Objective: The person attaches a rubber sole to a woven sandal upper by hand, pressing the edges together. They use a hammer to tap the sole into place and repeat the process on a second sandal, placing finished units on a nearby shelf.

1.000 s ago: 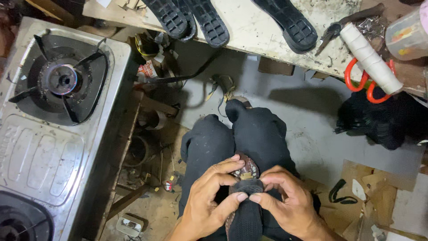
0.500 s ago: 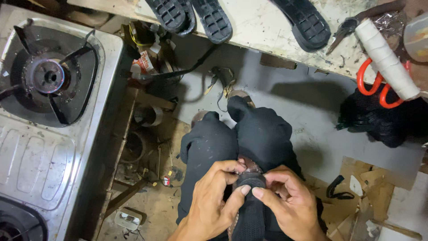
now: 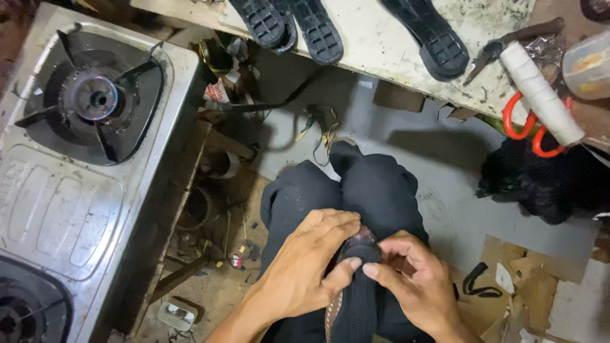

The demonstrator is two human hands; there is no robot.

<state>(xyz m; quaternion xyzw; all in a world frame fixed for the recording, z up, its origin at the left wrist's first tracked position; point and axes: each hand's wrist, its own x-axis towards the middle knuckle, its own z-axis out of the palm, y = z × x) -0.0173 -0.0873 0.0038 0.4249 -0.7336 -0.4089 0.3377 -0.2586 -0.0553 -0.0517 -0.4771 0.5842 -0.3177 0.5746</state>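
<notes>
A dark shoe upper (image 3: pixel 356 298) with a brown patterned edge lies on my lap, over my black trousers (image 3: pixel 375 190). My left hand (image 3: pixel 305 267) wraps its left side, thumb pressed on the toe end. My right hand (image 3: pixel 416 286) grips the right side, fingertips pinching the same end. Both thumbs meet at the tip of the shoe piece. The lower part of it runs out of the frame.
A steel gas stove (image 3: pixel 82 159) stands at the left. A white workbench (image 3: pixel 394 44) at the top carries black shoe soles (image 3: pixel 292 25), pliers (image 3: pixel 502 47), a white roll (image 3: pixel 540 92) and red-handled scissors (image 3: pixel 527 127). Cardboard scraps (image 3: pixel 540 286) lie on the floor, a black bundle (image 3: pixel 546 178) at right.
The view has shifted a little to the left and down. Both hands have moved their fingers closer together on the tip of the shoe piece, still holding it on the lap.
</notes>
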